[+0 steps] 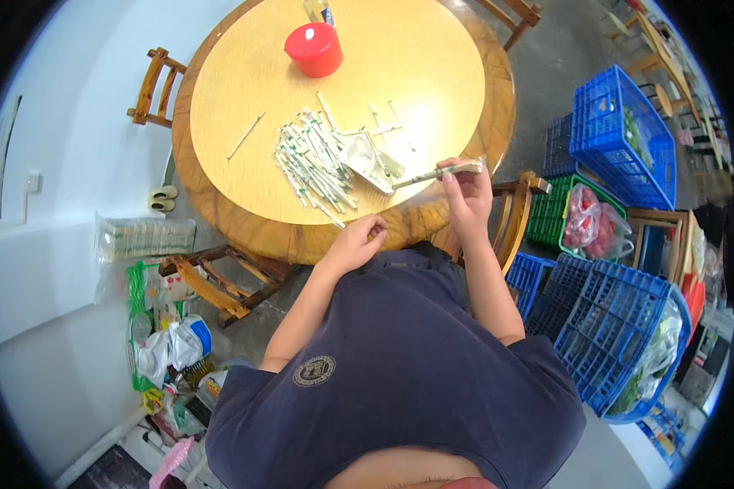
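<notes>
The right hand [470,205], raised over the table's near right edge, pinches slim wrapped sticks [430,175] between thumb and fingers, their far end beside a pale open container [369,160]. The left hand [356,246] is at the near rim, fingers curled together; whether they grip anything I can't tell. A loose pile of similar sticks [311,159] lies on the round table [245,183], left of the container.

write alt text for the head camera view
A person's right hand holds at least one slim wrapped stick over a round table, beside a heap of similar ones and a pale package. The left hand, loosely curled, is near the table's edge. A red lidded container stands farther back.
</notes>
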{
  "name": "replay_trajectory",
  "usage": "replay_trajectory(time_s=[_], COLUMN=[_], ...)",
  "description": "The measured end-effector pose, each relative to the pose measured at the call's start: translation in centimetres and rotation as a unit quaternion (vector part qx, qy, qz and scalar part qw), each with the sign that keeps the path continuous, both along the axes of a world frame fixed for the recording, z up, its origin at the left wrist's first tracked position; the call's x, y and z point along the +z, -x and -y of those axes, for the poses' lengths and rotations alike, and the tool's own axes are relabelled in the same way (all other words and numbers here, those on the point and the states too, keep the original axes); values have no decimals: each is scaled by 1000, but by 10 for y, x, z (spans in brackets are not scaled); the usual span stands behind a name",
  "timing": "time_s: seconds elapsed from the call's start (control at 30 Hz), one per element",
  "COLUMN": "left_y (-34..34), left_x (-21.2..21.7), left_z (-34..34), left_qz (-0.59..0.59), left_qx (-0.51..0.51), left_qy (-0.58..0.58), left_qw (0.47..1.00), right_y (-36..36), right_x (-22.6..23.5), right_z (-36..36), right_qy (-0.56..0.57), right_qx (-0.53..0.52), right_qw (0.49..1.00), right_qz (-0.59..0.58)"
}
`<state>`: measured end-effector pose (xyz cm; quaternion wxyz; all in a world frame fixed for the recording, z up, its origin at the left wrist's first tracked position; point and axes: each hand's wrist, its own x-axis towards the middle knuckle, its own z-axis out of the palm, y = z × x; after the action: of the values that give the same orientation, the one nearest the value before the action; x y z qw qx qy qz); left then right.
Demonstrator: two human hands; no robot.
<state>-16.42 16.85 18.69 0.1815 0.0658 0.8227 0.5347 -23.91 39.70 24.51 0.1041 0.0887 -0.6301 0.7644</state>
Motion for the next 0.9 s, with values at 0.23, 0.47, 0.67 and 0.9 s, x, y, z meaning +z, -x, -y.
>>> replay_trajectory(time_s=[0.23, 0.47, 0.67, 0.9], left_y=[-6, -17, -34, -39], left_x=[1, 2, -11, -80], left_z=[-19, -17, 3, 77], left_qz=[18, 46, 68, 133], left_qx=[76, 125, 199, 290], left_qy=[35, 41, 18, -23], left_qw=[996, 990, 977, 947], right_y=[57, 95, 82, 45], right_x=[-35, -85, -102, -131], right_z=[23, 46, 38, 9], right_qy=[-181, -302, -262, -392], right_qx=[78, 131, 146, 135], right_qw=[980, 944, 953, 910], right_qz=[-1, 7, 48, 1])
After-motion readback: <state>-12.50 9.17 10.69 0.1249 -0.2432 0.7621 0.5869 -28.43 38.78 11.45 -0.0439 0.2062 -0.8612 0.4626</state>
